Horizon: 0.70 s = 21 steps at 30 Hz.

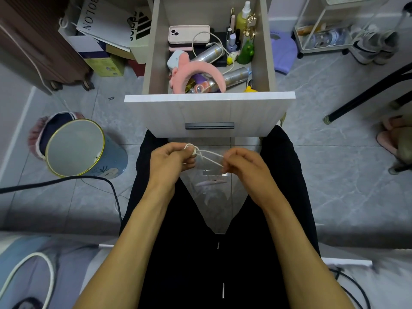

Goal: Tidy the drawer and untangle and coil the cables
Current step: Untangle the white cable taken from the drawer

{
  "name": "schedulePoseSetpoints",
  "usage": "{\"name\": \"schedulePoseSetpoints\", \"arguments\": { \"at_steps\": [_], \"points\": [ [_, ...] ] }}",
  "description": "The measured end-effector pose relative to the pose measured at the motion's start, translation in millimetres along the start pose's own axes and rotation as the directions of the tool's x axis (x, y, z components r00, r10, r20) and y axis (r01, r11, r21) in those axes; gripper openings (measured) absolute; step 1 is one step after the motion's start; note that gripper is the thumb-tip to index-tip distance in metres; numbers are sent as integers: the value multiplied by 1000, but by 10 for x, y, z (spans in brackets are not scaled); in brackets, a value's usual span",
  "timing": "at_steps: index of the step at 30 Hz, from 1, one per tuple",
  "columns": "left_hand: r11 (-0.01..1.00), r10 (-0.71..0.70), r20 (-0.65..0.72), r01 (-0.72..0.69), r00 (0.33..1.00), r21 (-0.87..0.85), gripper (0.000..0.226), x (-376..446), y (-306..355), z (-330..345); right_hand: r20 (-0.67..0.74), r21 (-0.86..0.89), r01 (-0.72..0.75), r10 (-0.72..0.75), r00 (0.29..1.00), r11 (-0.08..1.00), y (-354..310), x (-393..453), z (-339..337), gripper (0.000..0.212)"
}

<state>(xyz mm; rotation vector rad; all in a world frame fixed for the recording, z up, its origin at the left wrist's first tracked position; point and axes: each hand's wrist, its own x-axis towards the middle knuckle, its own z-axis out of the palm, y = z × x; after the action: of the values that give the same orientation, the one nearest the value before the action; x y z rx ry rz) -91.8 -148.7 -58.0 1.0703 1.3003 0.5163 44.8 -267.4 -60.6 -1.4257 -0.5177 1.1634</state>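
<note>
A thin white cable (209, 156) stretches between my two hands, just below the open drawer's front panel (209, 114). My left hand (172, 160) grips a small coil of it wound round the fingertips. My right hand (242, 163) pinches the two free strands. Inside the drawer, another white cable (201, 35) loops over a pink phone case (189, 34) and silver spray cans (210, 54). A pink headband (200, 73), small bottles (242, 18) and a green figure (246, 52) also lie there.
A round bin (75, 148) with a gold rim stands on the tiled floor at the left, with a black cable (66, 179) running past it. Paper bags (107, 21) and boxes sit at the back left. A wire rack (330, 25), shoes and a black chair leg (367, 94) are at the right.
</note>
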Motion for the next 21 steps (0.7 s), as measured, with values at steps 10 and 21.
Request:
{"name": "schedulePoseSetpoints", "arguments": {
  "at_steps": [10, 21],
  "points": [
    [999, 21, -140, -16, 990, 33, 6, 291, -236, 108, -198, -92, -5, -13, 980, 996, 77, 12, 40, 42],
    [983, 184, -73, -182, 980, 30, 13, 196, -259, 206, -201, -108, -45, 23, 979, 993, 127, -35, -41, 22]
  ]
}}
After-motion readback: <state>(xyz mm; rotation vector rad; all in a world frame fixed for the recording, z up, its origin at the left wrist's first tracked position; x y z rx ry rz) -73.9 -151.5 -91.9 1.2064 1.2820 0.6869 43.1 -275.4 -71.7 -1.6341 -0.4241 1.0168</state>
